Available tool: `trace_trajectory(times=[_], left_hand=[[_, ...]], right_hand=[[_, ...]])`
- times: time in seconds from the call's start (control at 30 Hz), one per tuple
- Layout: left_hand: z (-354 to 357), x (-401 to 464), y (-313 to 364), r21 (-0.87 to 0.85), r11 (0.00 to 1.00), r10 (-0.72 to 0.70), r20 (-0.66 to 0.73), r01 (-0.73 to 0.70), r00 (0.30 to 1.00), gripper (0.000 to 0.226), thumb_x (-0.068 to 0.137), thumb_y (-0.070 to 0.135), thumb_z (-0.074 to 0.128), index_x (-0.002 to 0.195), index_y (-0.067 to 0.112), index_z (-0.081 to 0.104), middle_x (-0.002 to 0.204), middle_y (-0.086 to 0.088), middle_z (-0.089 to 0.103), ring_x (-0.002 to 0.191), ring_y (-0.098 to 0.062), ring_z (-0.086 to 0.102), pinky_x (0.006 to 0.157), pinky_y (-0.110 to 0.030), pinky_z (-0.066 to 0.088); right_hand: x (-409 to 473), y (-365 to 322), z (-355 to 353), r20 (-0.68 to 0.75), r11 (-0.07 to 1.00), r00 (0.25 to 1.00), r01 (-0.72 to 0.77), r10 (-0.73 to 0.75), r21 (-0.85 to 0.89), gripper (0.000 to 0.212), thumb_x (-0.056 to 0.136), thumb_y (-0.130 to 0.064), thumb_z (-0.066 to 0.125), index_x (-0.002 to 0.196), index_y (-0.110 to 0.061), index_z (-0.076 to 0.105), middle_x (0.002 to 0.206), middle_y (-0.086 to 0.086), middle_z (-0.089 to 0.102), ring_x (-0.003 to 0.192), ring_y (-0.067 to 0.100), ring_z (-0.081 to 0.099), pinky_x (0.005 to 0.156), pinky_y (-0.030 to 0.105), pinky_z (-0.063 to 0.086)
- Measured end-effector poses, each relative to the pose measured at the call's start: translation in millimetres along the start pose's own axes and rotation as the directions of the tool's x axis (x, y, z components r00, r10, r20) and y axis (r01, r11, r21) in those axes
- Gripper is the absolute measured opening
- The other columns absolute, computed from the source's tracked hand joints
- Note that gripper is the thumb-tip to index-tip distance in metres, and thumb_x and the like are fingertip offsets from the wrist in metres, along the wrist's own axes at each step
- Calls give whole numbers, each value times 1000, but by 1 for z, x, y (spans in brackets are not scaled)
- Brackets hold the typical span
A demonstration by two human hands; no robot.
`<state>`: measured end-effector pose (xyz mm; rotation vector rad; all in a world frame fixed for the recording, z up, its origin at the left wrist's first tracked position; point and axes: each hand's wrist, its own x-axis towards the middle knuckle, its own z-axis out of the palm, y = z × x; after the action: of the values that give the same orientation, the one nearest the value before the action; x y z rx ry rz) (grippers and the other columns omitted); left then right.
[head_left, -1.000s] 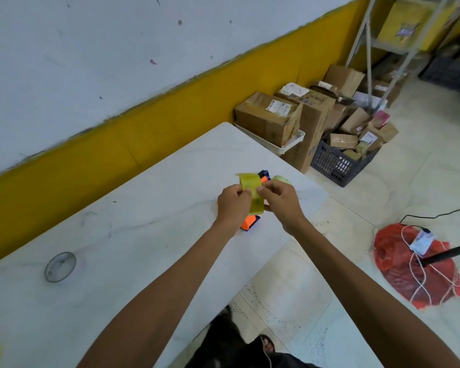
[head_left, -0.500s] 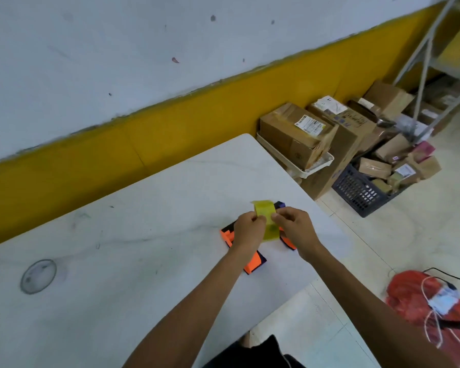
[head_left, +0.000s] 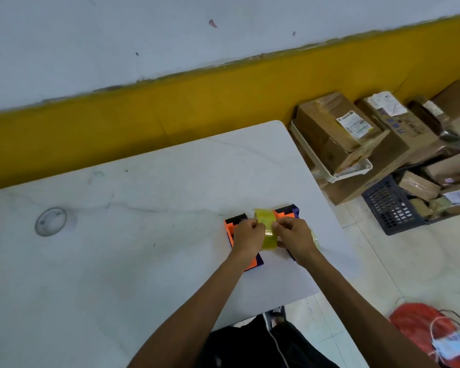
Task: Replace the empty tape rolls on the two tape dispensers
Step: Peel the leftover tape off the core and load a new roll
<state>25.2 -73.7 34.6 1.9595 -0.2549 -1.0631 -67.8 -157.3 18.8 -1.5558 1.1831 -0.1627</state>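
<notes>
Two orange and dark purple tape dispensers lie side by side on the white table (head_left: 117, 261), the left dispenser (head_left: 233, 223) and the right dispenser (head_left: 287, 212) partly hidden under my hands. My left hand (head_left: 247, 240) and my right hand (head_left: 294, 237) both pinch a strip of yellowish clear tape (head_left: 266, 229) held between them above the dispensers. A bit of a tape roll (head_left: 314, 239) shows behind my right hand.
A round grey grommet (head_left: 50, 221) sits in the table at the left. Cardboard boxes (head_left: 335, 128), a white tray (head_left: 329, 168) and a dark crate (head_left: 391, 205) stand on the floor at the right. A red bag (head_left: 420, 328) with white cable lies at the lower right.
The view has swung so the table fills more of it. My hands, still pinching the tape strip, have sunk closer to the dispensers, and both dispensers show now.
</notes>
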Motion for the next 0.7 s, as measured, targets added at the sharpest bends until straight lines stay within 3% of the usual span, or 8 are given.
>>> trace_trajectory(times=[0.1, 0.17, 0.23, 0.3, 0.37, 0.47, 0.57, 0.7], left_hand=[[-1, -1, -3, -7, 1000, -11, -211, 10, 977, 28, 85, 14, 41, 57, 11, 40, 58, -3, 47, 54, -17, 39, 49, -28, 29], [-8, -4, -12, -44, 998, -55, -392, 41, 918, 27, 86, 18, 40, 62, 7, 48, 65, -5, 56, 57, -18, 47, 51, -28, 34], [-14, -11, -25, -28, 996, -90, -485, 88, 870, 25, 88, 17, 40, 70, 7, 54, 69, -3, 56, 60, -17, 47, 51, -27, 35], [-17, -20, -40, -6, 991, -124, -460, 136, 879, 24, 88, 15, 41, 80, 8, 62, 74, -2, 57, 66, -17, 49, 55, -26, 37], [-13, -29, -52, 4, 985, -155, -386, 170, 909, 23, 87, 13, 41, 75, 11, 61, 73, -4, 56, 66, -19, 46, 57, -26, 36], [-5, -41, -62, -35, 973, -225, -355, 227, 908, 17, 85, 13, 44, 70, 11, 53, 71, -8, 53, 64, -19, 43, 57, -29, 35], [-1, -45, -68, -112, 958, -287, -317, 265, 904, 15, 79, 16, 47, 66, 12, 53, 70, -8, 54, 65, -19, 45, 60, -30, 36], [-6, -41, -62, -316, 905, -381, -305, 285, 873, 16, 73, 13, 52, 61, 10, 63, 72, -10, 67, 72, -24, 63, 64, -30, 42]], right_hand=[[6, 2, -7, 60, 1000, 998, 1, -2, 11, 23, 88, -13, 57, 67, -5, 60, 66, 12, 51, 70, 28, 53, 70, 54, 60], [6, -2, -9, 88, 1000, 996, -8, 7, 9, 17, 90, -11, 58, 73, -11, 62, 72, 7, 58, 75, 25, 58, 71, 43, 59], [5, -3, -10, 128, 999, 992, 20, -16, -30, 8, 91, -10, 59, 84, -11, 62, 80, 6, 63, 77, 21, 60, 73, 37, 54], [6, -2, -9, 184, 993, 981, 79, -61, -92, 8, 90, -11, 59, 87, -8, 66, 78, 5, 64, 74, 20, 60, 71, 31, 50], [8, 0, -8, 239, 984, 968, 110, -75, -139, 11, 90, -13, 60, 85, -7, 68, 71, 3, 64, 71, 21, 61, 68, 31, 52], [9, 5, -8, 291, 978, 954, 130, -78, -162, 11, 88, -13, 61, 83, -7, 68, 68, 3, 64, 70, 21, 62, 74, 43, 59], [8, 8, -9, 307, 982, 950, 112, -61, -152, 13, 87, -14, 62, 77, -8, 68, 69, 6, 65, 72, 24, 65, 76, 52, 59], [9, 5, -7, 328, 981, 943, 108, -49, -162, 15, 88, -14, 61, 80, -4, 68, 72, 8, 66, 78, 30, 68, 78, 54, 58]])
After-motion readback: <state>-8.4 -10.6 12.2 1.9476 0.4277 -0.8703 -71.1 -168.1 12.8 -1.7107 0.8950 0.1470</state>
